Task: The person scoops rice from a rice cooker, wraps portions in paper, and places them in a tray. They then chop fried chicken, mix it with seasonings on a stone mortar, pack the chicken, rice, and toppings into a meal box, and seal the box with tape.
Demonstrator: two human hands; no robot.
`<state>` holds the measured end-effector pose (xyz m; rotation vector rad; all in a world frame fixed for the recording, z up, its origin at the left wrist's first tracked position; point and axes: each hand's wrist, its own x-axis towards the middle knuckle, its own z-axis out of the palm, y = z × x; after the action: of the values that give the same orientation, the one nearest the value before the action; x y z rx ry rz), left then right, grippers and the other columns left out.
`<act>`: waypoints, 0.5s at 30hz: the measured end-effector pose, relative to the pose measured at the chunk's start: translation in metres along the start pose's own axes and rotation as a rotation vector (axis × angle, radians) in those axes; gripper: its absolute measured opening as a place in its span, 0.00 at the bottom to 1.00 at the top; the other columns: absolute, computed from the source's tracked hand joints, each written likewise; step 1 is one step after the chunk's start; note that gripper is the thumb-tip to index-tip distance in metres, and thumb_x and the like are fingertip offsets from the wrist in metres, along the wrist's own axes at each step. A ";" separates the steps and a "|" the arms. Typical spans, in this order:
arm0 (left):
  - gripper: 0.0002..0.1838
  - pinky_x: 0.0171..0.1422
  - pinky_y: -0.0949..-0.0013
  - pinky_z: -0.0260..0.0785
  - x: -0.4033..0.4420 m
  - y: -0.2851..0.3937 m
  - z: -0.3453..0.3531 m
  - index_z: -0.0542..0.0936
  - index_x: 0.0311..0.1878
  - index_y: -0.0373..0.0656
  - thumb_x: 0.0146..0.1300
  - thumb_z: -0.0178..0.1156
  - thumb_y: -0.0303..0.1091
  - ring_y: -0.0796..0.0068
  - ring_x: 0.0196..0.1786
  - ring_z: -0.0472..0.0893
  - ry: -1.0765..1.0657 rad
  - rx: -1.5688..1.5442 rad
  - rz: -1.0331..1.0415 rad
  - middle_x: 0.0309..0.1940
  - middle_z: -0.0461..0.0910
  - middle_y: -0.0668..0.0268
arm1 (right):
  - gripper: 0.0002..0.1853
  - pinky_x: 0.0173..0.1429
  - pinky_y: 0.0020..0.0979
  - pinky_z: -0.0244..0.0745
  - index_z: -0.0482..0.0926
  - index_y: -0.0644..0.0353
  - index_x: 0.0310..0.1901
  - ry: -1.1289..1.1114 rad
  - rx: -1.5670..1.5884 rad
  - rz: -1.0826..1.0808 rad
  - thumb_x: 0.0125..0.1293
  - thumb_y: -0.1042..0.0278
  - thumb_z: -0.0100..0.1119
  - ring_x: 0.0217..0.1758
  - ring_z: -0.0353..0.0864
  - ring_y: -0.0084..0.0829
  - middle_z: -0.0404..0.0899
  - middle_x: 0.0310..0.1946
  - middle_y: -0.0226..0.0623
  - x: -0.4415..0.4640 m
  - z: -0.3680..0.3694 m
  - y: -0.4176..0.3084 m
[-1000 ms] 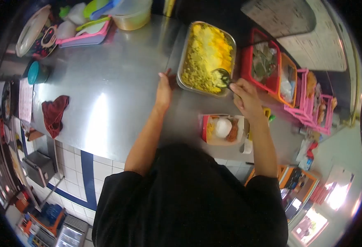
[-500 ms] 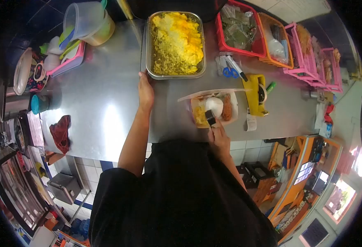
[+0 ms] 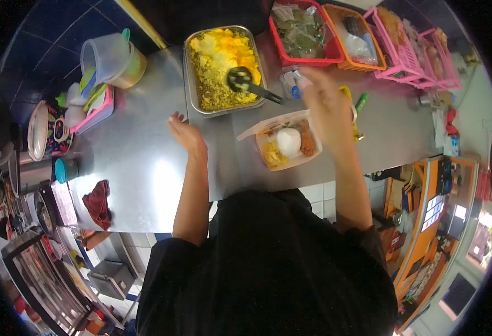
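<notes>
My right hand (image 3: 325, 101), blurred by motion, is raised over the right part of the steel table with its fingers stretched out; I see nothing in it. It partly covers a yellow tape dispenser (image 3: 345, 92). A black ladle (image 3: 240, 81) rests in the metal tray (image 3: 207, 113) of yellow and greenish shredded food, its handle sticking out over the right rim. My left hand (image 3: 185, 133) is off the tray's lower left corner, palm up, fingers apart, holding nothing. Before me sits an open takeaway box (image 3: 296, 162) with a white rice mound (image 3: 288, 141), yellow food and a brown fried piece (image 3: 308, 145).
Along the back right stand a red basket (image 3: 335, 58) of small packets, an orange basket (image 3: 381, 65) and pink racks (image 3: 405, 78). At left are clear tubs (image 3: 103, 59), a pink tray (image 3: 94, 112), a teal-lidded jar (image 3: 61, 170) and a dark red cloth (image 3: 97, 206).
My right hand has let go of the ladle, now lying in the tray, and moved up and right. My left hand has come off the tray and turned palm up. The view has shifted.
</notes>
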<state>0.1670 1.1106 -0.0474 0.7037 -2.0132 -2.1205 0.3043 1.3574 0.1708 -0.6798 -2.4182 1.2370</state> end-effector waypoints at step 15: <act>0.33 0.64 0.43 0.71 -0.185 -0.012 -0.016 0.68 0.73 0.34 0.61 0.55 0.21 0.39 0.61 0.79 -0.574 0.732 0.850 0.58 0.81 0.41 | 0.36 0.79 0.39 0.62 0.68 0.51 0.76 -0.311 -0.221 -0.247 0.64 0.84 0.50 0.78 0.66 0.50 0.64 0.77 0.52 -0.077 -0.008 0.231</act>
<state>0.3397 1.1725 -0.0153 -0.7288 -2.6743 -1.1282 0.4321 1.4372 -0.0211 -0.2432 -2.8200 1.0491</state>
